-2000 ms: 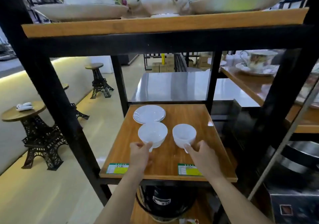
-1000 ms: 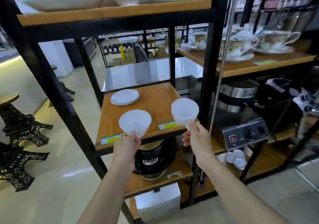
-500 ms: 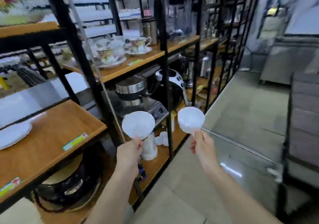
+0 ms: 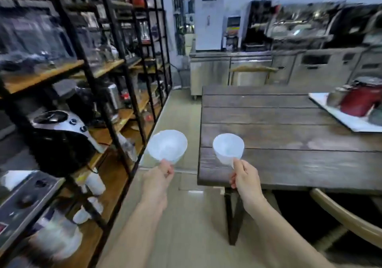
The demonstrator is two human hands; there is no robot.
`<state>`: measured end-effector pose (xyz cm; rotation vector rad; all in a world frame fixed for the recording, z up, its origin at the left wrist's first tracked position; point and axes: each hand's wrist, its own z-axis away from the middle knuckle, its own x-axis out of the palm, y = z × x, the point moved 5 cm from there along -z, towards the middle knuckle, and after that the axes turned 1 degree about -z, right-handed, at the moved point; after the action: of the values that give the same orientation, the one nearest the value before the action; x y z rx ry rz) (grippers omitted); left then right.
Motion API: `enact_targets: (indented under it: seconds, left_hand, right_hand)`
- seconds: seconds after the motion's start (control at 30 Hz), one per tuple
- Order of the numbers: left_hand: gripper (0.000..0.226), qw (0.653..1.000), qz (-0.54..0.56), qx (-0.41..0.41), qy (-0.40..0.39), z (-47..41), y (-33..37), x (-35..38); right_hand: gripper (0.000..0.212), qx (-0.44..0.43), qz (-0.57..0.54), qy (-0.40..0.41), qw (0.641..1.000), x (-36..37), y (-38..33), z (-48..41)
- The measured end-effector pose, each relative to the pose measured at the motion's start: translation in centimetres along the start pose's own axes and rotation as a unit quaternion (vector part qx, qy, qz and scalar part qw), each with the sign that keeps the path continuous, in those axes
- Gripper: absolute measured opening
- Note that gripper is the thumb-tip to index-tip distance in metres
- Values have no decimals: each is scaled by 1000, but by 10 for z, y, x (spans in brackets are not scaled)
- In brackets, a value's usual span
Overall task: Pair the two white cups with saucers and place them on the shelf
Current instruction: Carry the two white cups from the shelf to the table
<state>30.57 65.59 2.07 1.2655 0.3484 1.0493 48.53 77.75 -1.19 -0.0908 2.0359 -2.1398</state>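
My left hand (image 4: 158, 177) pinches the handle of a white cup (image 4: 167, 145) held in the air over the floor, between the shelving and the table. In my right hand (image 4: 244, 176) is a second white cup (image 4: 228, 147), gripped by its handle above the near left corner of a dark wooden table (image 4: 289, 135). Both cups are tilted with their open mouths facing me. No saucers are in view.
Black metal shelving with wooden boards (image 4: 99, 106) runs along the left, loaded with appliances. A white tray with a red pot (image 4: 359, 102) lies at the table's far right. A chair back (image 4: 347, 220) curves at lower right. Steel counters (image 4: 248, 69) stand behind.
The view has swung right, away from the shelf with the saucers, to the wooden table. Both hands still carry the cups, which I lifted off the shelf two seconds ago.
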Motion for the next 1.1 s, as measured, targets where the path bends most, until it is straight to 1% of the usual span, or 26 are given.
enact_targets:
  seconds: [0.17,0.23,0.4,0.47,0.53,0.73,0.8,1.0,1.03,1.1]
  left_hand:
    - [42,998,-21,-36,-48,-30,-45,84]
    - [40,996,-25,-60,-55,-44,-60,109]
    - [28,988,-60,-120,-75,-84,-91,160]
    - [24,984,-78,-139,-82,-104,-103,178]
    - [25,980,-94,-154,-84,-124,-115,196]
    - [19,967,-92,-227,-70,-182,-142,243]
    - [17,962,-98,-247,-66,-197,-149,256]
    - [8,945,-109,-304,-48,-228,-172,273]
    - [6,943,-113,-309,-48,-231,-175,274]
    - [12,941,-118,-315,-45,-236,-180,276]
  right_hand:
    - [34,20,22,63,998,-70,18,-57]
    - [37,30,28,76,996,-88,29,-78]
    - [39,98,30,88,991,-115,55,-129]
    - [39,113,30,89,989,-120,63,-153]
    - [38,126,36,89,987,-123,71,-177]
    - [31,192,13,96,977,-124,91,-249]
    - [29,210,-11,92,973,-123,97,-270]
    - [27,269,-104,106,952,-116,114,-310]
    - [25,278,-110,110,948,-114,116,-315]
    - [24,289,-96,112,946,-114,120,-323]
